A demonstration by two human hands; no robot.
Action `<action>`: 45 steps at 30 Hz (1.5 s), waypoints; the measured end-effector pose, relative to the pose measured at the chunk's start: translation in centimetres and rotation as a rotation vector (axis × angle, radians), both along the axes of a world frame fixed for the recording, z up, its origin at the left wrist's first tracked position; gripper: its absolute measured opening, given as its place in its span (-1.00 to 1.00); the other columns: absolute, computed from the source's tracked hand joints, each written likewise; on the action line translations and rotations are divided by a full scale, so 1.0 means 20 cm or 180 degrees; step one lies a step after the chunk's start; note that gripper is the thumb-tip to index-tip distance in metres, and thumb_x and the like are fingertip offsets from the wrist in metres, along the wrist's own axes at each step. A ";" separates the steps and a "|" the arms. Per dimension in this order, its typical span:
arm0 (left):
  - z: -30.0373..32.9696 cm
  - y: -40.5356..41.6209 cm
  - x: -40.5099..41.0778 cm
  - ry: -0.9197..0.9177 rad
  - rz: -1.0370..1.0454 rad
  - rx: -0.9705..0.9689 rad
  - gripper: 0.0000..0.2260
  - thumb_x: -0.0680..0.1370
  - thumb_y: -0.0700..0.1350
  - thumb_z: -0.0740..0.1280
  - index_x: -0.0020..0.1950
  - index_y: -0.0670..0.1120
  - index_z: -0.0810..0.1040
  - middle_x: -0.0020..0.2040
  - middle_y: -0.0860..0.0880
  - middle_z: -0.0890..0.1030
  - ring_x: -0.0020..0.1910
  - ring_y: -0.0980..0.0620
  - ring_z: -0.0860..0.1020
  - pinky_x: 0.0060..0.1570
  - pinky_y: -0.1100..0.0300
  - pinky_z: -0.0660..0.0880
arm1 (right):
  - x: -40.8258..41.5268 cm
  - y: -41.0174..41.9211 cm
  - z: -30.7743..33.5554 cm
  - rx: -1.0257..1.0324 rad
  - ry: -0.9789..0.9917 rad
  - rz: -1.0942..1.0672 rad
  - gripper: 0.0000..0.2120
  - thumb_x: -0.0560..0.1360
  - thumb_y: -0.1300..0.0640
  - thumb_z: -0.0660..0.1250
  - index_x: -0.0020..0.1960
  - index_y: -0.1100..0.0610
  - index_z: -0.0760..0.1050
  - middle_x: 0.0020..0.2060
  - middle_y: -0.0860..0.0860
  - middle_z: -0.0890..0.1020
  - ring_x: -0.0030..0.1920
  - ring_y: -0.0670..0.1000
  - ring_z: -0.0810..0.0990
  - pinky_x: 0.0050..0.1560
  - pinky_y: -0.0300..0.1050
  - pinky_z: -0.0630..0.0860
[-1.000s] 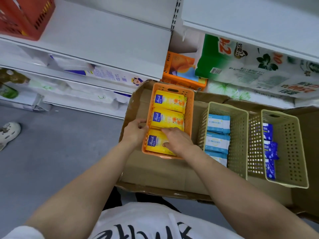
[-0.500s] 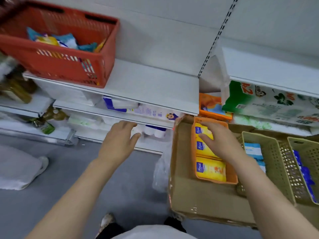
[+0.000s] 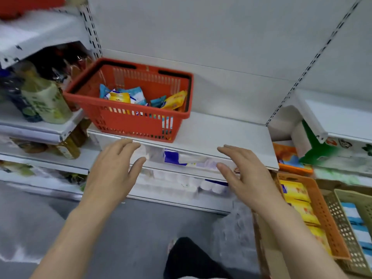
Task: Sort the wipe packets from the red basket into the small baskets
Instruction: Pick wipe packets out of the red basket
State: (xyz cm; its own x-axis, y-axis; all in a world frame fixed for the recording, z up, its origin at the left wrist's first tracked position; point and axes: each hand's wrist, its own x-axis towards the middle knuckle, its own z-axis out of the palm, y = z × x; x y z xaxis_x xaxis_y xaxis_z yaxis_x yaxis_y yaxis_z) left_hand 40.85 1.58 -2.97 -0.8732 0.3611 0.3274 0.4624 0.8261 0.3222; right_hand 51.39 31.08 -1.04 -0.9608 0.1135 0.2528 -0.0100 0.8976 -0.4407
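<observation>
Red basket [image 3: 128,115] sits upright on white shelf [image 3: 217,135] ahead of you, holding jumbled yellow and blue wipe packets [image 3: 141,98]. At your lower right, orange small basket [image 3: 326,220] holds row of yellow packets [image 3: 300,206]; beige small basket [image 3: 342,222] beside it holds blue-white packets [image 3: 354,222].

One red basket [image 3: 128,109]; two hands [image 3: 112,168]

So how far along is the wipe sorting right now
Partly done. The orange basket already holds a row of yellow packets, and the beige basket holds blue-and-white ones. In hand: nothing; the left hand and right hand are open and empty, below the shelf edge. Left: a mixed pile of yellow and blue packets sits in the red basket.
</observation>
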 end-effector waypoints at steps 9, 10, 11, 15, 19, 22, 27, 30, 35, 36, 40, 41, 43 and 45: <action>-0.01 -0.08 -0.87 -0.0008 0.0065 0.0006 -0.54 0.53 0.13 0.17 0.23 -0.15 0.57 0.20 -0.15 0.57 0.20 -0.17 0.49 0.22 -0.06 0.43 | -0.99 -0.19 -0.03 0.0011 0.0103 0.0278 -0.58 0.56 -0.07 0.33 0.39 0.00 0.46 0.34 -0.04 0.52 0.34 0.00 0.43 0.29 -0.13 0.40; 0.01 -0.09 -0.98 -0.0036 0.0068 -0.0021 -0.53 0.52 0.14 0.16 0.23 -0.15 0.58 0.20 -0.15 0.57 0.20 -0.18 0.50 0.22 -0.04 0.42 | -1.11 -0.21 -0.01 -0.0011 0.0121 0.0315 -0.56 0.53 -0.07 0.34 0.38 0.02 0.48 0.32 -0.02 0.53 0.32 0.04 0.46 0.28 -0.10 0.42; 0.02 -0.10 -1.08 -0.0062 0.0075 -0.0022 -0.53 0.52 0.13 0.16 0.22 -0.15 0.58 0.19 -0.14 0.58 0.18 -0.18 0.51 0.22 0.00 0.39 | -1.22 -0.22 0.01 -0.0032 0.0121 0.0360 -0.54 0.51 -0.08 0.33 0.37 0.04 0.49 0.31 0.00 0.54 0.31 0.05 0.47 0.29 -0.08 0.43; 0.01 -0.14 -1.42 -0.0111 0.0069 0.0085 -0.63 0.51 0.07 0.33 0.20 -0.14 0.59 0.16 -0.11 0.59 0.16 -0.16 0.52 0.21 0.08 0.36 | -1.61 -0.26 0.07 0.0084 0.0012 0.0517 -0.51 0.51 -0.11 0.31 0.40 0.01 0.45 0.34 -0.02 0.51 0.34 0.02 0.43 0.34 -0.06 0.40; -0.06 -0.18 -1.66 -0.0600 0.0069 0.0082 -0.58 0.48 0.01 0.46 0.29 -0.07 0.53 0.24 -0.04 0.54 0.26 -0.08 0.46 0.27 0.07 0.36 | -1.89 -0.33 0.01 0.0148 -0.0404 0.0504 -0.51 0.53 -0.08 0.36 0.42 0.01 0.43 0.35 -0.01 0.50 0.37 0.04 0.41 0.33 -0.12 0.33; -0.08 -0.19 -1.87 -0.1065 0.0015 0.0048 -0.52 0.48 0.08 0.44 0.36 -0.02 0.48 0.32 -0.03 0.50 0.34 -0.05 0.40 0.33 0.10 0.29 | -2.11 -0.37 -0.12 0.0406 -0.0989 0.0342 -0.48 0.51 -0.08 0.39 0.43 0.01 0.41 0.33 0.02 0.51 0.34 0.07 0.44 0.32 -0.06 0.39; -0.09 -0.19 -2.16 -0.1616 -0.0411 -0.0254 -0.44 0.51 0.15 0.38 0.47 0.02 0.36 0.42 -0.02 0.42 0.41 -0.04 0.33 0.35 0.10 0.25 | -2.38 -0.42 -0.34 0.1032 -0.2019 0.0317 -0.42 0.41 -0.10 0.47 0.39 -0.06 0.44 0.28 0.02 0.53 0.31 0.13 0.42 0.29 0.02 0.43; -0.11 -0.17 -2.28 -0.1870 -0.0581 -0.0415 -0.40 0.50 0.19 0.36 0.49 0.04 0.33 0.44 -0.03 0.41 0.42 -0.05 0.34 0.34 0.07 0.31 | -2.44 -0.43 -0.43 0.1376 -0.2225 0.0332 -0.56 0.43 0.01 0.45 0.30 -0.07 0.52 0.20 0.01 0.58 0.24 0.09 0.44 0.19 0.01 0.49; -0.18 -0.16 -2.33 -0.2279 -0.0867 -0.0356 -0.41 0.48 0.26 0.35 0.46 0.08 0.37 0.43 0.00 0.44 0.38 -0.01 0.41 0.29 0.05 0.39 | -2.42 -0.37 -0.42 0.0960 -0.1986 -0.0001 -0.83 0.44 0.09 0.43 0.03 -0.03 0.65 -0.01 0.03 0.62 0.05 0.08 0.58 0.02 -0.07 0.52; -0.19 -0.16 -2.33 -0.2396 -0.0875 -0.0348 -0.40 0.48 0.28 0.34 0.46 0.10 0.36 0.44 0.01 0.43 0.38 0.00 0.40 0.29 0.05 0.40 | -2.42 -0.36 -0.41 0.0773 -0.2068 0.0050 -0.88 0.44 0.08 0.44 -0.02 -0.03 0.66 -0.06 -0.02 0.63 0.00 0.04 0.59 -0.02 -0.10 0.52; -0.20 -0.15 -2.32 -0.2466 -0.0821 -0.0606 -0.45 0.52 0.22 0.33 0.45 0.03 0.39 0.43 0.01 0.44 0.39 0.00 0.39 0.28 0.13 0.36 | -2.45 -0.41 -0.35 -0.0120 -0.2511 0.0001 -0.78 0.45 -0.18 0.44 -0.12 -0.03 0.68 -0.21 -0.16 0.67 -0.21 -0.13 0.62 -0.19 -0.18 0.50; -0.20 -0.15 -2.32 -0.2476 -0.0778 -0.0651 -0.47 0.53 0.22 0.32 0.43 0.01 0.42 0.41 0.01 0.46 0.38 0.00 0.41 0.26 0.12 0.37 | -2.48 -0.44 -0.36 -0.0347 -0.2349 -0.0152 -0.72 0.43 -0.23 0.43 -0.07 -0.03 0.67 -0.16 -0.14 0.69 -0.17 -0.13 0.63 -0.18 -0.19 0.50; -0.20 -0.16 -2.33 -0.2467 -0.0649 -0.0624 -0.50 0.52 0.23 0.32 0.39 0.02 0.46 0.38 0.01 0.49 0.36 0.00 0.42 0.24 0.10 0.40 | -2.56 -0.52 -0.37 -0.0660 -0.2070 -0.0309 -0.57 0.43 -0.23 0.44 0.16 0.01 0.60 0.06 -0.07 0.67 0.03 -0.06 0.62 -0.02 -0.17 0.53; -0.19 -0.17 -2.33 -0.2431 -0.0528 -0.0528 -0.51 0.52 0.22 0.33 0.38 0.03 0.46 0.36 0.00 0.50 0.32 0.01 0.45 0.19 0.11 0.42 | -2.63 -0.60 -0.38 -0.1042 -0.2214 -0.0297 -0.50 0.44 -0.17 0.45 0.27 0.07 0.52 0.17 -0.02 0.63 0.13 -0.01 0.60 0.10 -0.12 0.55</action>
State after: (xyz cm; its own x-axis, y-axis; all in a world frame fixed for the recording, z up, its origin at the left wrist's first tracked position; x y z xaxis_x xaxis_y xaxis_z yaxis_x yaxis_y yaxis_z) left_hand -5.73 -1.73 -6.86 -0.7651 0.4974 -0.4089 0.2844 0.8308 0.4785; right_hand -1.23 19.12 -8.56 -0.8690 0.1668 -0.4659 0.4358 0.7039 -0.5609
